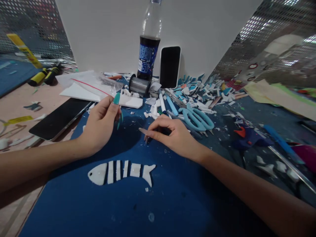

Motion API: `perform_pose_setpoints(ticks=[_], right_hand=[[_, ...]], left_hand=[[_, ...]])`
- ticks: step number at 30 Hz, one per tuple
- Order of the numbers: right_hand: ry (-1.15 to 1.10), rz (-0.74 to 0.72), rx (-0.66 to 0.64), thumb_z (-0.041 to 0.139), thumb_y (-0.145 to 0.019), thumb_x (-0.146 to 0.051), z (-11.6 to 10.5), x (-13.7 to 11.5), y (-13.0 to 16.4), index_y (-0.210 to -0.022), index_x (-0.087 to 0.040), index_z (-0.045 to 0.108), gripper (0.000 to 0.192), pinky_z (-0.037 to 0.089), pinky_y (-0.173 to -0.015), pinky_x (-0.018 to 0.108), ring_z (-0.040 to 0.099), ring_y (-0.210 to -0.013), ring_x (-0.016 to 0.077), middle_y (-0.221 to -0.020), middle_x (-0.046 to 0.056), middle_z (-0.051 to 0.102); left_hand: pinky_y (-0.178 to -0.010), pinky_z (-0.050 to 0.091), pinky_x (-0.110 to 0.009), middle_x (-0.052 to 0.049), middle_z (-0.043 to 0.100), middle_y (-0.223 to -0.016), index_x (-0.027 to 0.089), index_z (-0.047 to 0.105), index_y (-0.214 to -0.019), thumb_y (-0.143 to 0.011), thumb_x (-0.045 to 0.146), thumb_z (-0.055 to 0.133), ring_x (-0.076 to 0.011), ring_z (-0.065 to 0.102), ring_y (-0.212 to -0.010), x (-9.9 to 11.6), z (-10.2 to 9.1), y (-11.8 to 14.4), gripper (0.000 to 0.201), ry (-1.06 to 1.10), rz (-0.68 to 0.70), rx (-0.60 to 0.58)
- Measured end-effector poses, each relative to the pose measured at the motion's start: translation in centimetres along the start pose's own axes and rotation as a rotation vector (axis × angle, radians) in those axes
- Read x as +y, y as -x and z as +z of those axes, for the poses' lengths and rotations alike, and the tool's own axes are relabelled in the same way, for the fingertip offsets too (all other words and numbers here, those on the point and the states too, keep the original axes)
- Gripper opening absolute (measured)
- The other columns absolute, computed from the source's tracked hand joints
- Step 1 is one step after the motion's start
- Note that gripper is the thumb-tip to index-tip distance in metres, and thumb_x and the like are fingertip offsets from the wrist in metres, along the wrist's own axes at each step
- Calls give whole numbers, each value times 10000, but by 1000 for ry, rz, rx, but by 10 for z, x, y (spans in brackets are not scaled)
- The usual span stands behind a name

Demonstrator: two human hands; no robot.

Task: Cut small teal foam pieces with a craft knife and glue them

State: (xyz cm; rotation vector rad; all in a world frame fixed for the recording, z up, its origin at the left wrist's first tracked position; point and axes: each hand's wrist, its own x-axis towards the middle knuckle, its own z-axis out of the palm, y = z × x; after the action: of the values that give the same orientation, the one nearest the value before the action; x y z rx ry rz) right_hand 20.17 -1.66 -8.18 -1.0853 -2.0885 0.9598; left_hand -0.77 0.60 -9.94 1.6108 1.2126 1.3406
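Note:
My left hand (102, 123) is raised over the blue mat (98, 210), thumb and fingers pinched together, with teal showing at the fingertips. To its right, my right hand (170, 135) is low over the mat with thumb and forefinger closed. Whatever either pinch holds is too fine to make out; faint hair-thin lines show between the hands. Nearer me lies a flat white fish cut into several separate pieces: a head (98, 174) with a dark eye hole, narrow body strips (118, 170), a wider piece (135, 170) and a forked tail (148, 173).
Behind my hands are a spool (139, 85), a cola bottle (148, 54), an upright phone (170, 67) and blue scissors (197, 117) among white scraps. Left lies a black phone (60, 118); right, a glue gun (251, 138). A white board (204, 29) stands at the back.

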Motion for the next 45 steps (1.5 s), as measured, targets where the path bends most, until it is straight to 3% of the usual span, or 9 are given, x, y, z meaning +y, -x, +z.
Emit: perform_pose_setpoints(ticks=[4, 9, 11, 15, 22, 27, 35, 41, 45], right_hand=[[88, -52, -28, 468, -925, -354, -1, -1, 0, -809, -193, 692, 299, 421, -775, 335, 557, -818, 172, -797, 37, 667], [145, -35, 97, 388, -953, -335, -11, -9, 0, -882, -177, 646, 311, 416, -721, 306, 545, -813, 165, -862, 59, 627], [182, 4, 50, 450, -919, -303, -19, -13, 0, -948, -174, 613, 209, 408, -607, 269, 537, -737, 146, -890, 60, 605], [363, 88, -182, 525, -843, -246, -32, -15, 1, -993, -196, 576, 166, 333, -474, 244, 468, -563, 109, -807, 30, 588], [604, 266, -217, 432, -857, -208, -34, -22, 1, -845, -172, 521, 97, 306, -428, 240, 416, -461, 95, -651, 17, 533], [583, 209, -121, 414, -865, -184, -34, -22, 0, -859, -157, 533, 122, 350, -478, 243, 484, -548, 113, -763, 56, 587], [461, 102, -131, 437, -880, -228, -28, -17, 1, -957, -174, 519, 125, 419, -573, 260, 541, -682, 137, -866, 50, 598], [446, 113, -230, 614, -765, -468, -28, -18, 5, -1129, -203, 452, 478, 473, -727, 323, 535, -937, 218, -1102, 90, 530], [437, 86, -275, 639, -747, -443, -28, -15, 6, -1162, -218, 430, 517, 476, -784, 332, 516, -1000, 224, -1159, 87, 494]], left_hand=[[-480, 310, -210, 29, 412, -568, 197, 445, -649, -890, 368, 464, -91, 368, -521, 0, 0, 0, 296, -4, -45, -70], [-493, 323, -202, 30, 415, -571, 195, 444, -649, -892, 321, 465, -86, 370, -526, 2, 1, -1, 274, 17, -56, -99], [-481, 329, -197, 28, 419, -570, 193, 451, -643, -885, 329, 478, -84, 374, -521, 3, 2, 0, 278, 34, -69, -106], [-408, 308, -181, 31, 444, -529, 187, 473, -649, -883, 316, 481, -64, 392, -454, 6, 4, 1, 267, 79, -145, -130], [-355, 345, -153, 42, 471, -477, 177, 483, -666, -887, 289, 452, -52, 451, -372, 8, 7, -1, 249, 52, -240, -172], [-350, 376, -147, 40, 522, -477, 169, 493, -662, -879, 278, 450, -55, 505, -359, 12, 9, -2, 247, -16, -266, -162], [-355, 406, -158, 45, 531, -452, 168, 501, -647, -858, 244, 446, -82, 555, -365, 9, 9, -3, 231, -40, -276, -156], [-360, 388, -151, 49, 516, -434, 165, 503, -608, -848, 211, 450, -64, 526, -360, 12, 9, -3, 250, -70, -266, -142], [-362, 378, -148, 52, 510, -432, 164, 503, -599, -848, 199, 451, -56, 508, -362, 13, 10, -3, 257, -84, -265, -142]])
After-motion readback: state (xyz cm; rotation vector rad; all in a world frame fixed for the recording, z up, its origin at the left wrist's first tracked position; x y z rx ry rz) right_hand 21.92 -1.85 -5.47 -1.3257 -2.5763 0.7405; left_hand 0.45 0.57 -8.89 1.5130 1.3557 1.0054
